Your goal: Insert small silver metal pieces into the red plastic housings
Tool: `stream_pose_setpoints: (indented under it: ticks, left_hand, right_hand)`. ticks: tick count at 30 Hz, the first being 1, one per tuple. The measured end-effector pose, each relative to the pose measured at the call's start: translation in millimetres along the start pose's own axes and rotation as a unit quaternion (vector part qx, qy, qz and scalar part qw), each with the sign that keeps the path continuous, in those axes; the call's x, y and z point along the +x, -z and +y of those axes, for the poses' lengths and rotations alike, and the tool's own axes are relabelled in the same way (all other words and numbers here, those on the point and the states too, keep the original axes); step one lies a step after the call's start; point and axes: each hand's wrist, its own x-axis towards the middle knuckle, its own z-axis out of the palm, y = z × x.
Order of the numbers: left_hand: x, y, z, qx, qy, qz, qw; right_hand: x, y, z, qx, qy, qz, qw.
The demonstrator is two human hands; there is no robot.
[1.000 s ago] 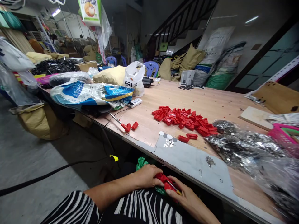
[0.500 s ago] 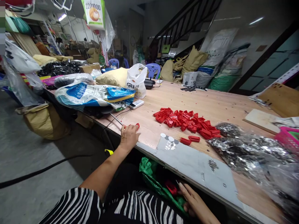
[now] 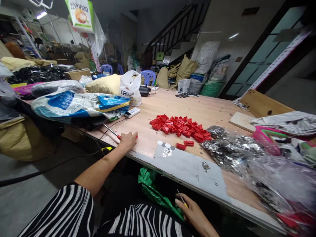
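My left hand rests closed over the red handle of a tool at the table's front edge. Its metal shaft runs up and left toward the bags. Low in the lap, my right hand grips a thin metal-shafted tool with a yellow handle; its exact kind is not clear. Beside that hand hangs a green plastic bag. A heap of red plastic pieces lies on the table, with two loose red pieces nearer me.
A grey mat carries small white pieces and small metal parts. Clear bags of shiny metal parts and a pink basket stand right. A blue-white sack and white remote are left.
The view has turned right, so the table shifts leftward. My right hand has lifted slightly and turned, showing the yellow handle; a red piece near it is out of sight. My left hand stays on the red handle.
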Motion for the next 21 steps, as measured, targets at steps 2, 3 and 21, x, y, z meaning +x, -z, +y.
stream_pose_setpoints:
  ticks: [2,3,21]
  left_hand:
    - [1,-1.0,7,-0.005,0.011,-0.002,1.0]
    - [2,-1.2,10,-0.009,0.016,-0.003,1.0]
    - [-82,13.1,45,-0.181,-0.142,0.025,0.973]
  right_hand:
    - [-1,0,0,-0.008,0.004,0.007,1.0]
    - [-2,0,0,-0.015,0.007,0.012,1.0]
    - [-10,1,7,-0.024,0.08,0.002,0.996]
